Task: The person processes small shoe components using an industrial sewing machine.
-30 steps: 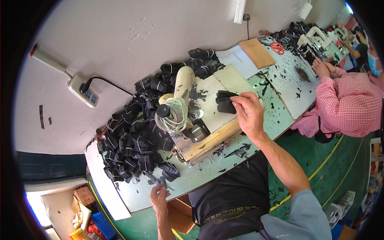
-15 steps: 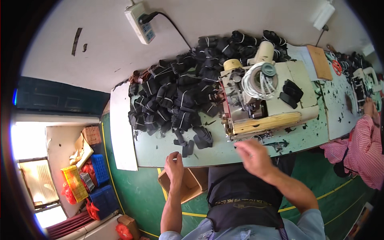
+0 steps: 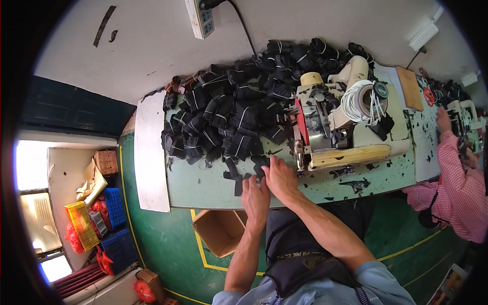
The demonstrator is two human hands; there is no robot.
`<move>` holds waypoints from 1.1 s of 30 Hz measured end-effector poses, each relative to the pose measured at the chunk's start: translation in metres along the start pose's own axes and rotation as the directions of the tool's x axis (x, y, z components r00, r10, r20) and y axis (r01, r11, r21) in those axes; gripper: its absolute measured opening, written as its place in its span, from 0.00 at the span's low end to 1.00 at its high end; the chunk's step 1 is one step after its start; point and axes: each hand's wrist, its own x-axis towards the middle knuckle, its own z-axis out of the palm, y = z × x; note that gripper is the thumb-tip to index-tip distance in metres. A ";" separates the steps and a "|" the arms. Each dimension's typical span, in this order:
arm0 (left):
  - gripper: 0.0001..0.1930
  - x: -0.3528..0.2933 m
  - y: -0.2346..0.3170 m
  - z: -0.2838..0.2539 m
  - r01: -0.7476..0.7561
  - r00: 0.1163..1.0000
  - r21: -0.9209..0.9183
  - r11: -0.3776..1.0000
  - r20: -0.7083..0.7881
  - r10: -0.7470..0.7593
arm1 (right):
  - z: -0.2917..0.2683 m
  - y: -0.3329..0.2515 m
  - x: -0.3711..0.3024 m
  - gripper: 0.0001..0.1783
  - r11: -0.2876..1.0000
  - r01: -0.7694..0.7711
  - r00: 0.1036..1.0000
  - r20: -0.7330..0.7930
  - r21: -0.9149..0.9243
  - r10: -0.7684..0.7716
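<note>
My left hand (image 3: 255, 198) rests at the front of the pale green table, fingers curled, beside loose flat black fabric pieces (image 3: 233, 175). Whatever is under its fingertips is hidden. Close by on its right, my right hand (image 3: 281, 179) has its fingers bent down onto a small stack of black fabric pieces (image 3: 260, 163), gripping its edge and covering part of it. Behind both hands lies a heap of black fabric bundles (image 3: 244, 117), many tied with light bands. The cream sewing machine (image 3: 351, 152) stands to the right of my hands.
A roll of white cord (image 3: 362, 101) sits on the machine, with black cloth (image 3: 382, 127) beside it. Black scraps (image 3: 354, 184) litter the table (image 3: 203, 190). An open cardboard box (image 3: 216, 234) is below the front edge. A co-worker in a checked sleeve (image 3: 455, 168) works at right.
My right hand has moved left from in front of the machine to the small black stack. My left hand has shifted right and forward beside it. The view has shifted slightly.
</note>
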 end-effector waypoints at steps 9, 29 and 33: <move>0.12 -0.004 -0.017 0.022 0.047 0.999 -0.300 0.953 0.017 -0.044 | 0.024 0.023 -0.012 0.16 0.945 -0.087 0.990 -0.080 0.317 0.118; 0.18 -0.028 -0.001 -0.009 0.265 0.901 -0.410 0.873 0.428 -0.072 | -0.013 0.062 -0.049 0.23 0.505 -0.401 0.886 0.463 0.764 0.004; 0.19 -0.026 0.001 -0.010 -0.277 0.935 -0.210 0.938 0.165 0.314 | -0.010 0.067 -0.055 0.30 0.546 -0.331 0.912 0.409 0.769 -0.022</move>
